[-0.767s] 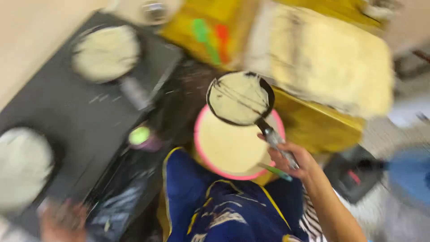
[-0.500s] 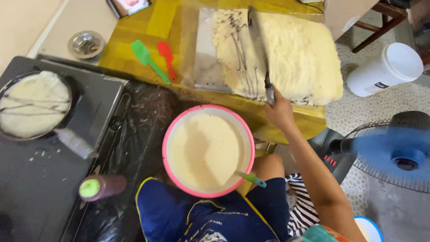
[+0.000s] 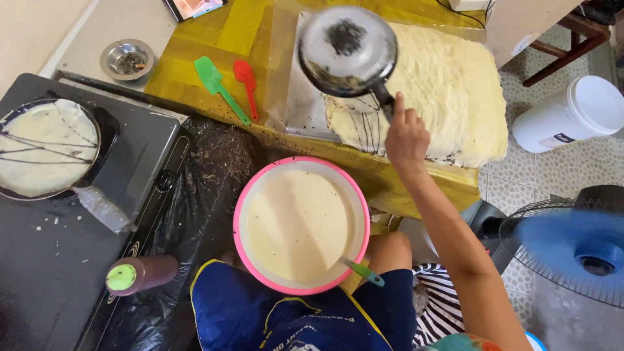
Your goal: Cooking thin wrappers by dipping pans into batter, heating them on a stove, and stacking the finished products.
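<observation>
Over the yellow table (image 3: pixel 195 71), a small pan (image 3: pixel 346 51) is held upside down, its blackened underside turned up, by the right hand (image 3: pixel 406 138), whose fingers are closed tight around the dark handle. Below the pan, a pile of thin pale crepes (image 3: pixel 448 84) streaked with dark lines is spread on a clear plastic sheet (image 3: pixel 305 117). 2 spatulas, 1 green (image 3: pixel 218 83) and 1 red (image 3: pixel 247 81), are laid side by side to the left of the sheet. Nearer the body, a pink-rimmed bowl (image 3: pixel 301 224) of batter is seen, with a green-handled utensil (image 3: pixel 363 273) resting in it. The left hand is not in view, so its state cannot be told. At far left, another crepe (image 3: pixel 42 146) is seen in a pan on a black stove (image 3: pixel 58 260)
</observation>
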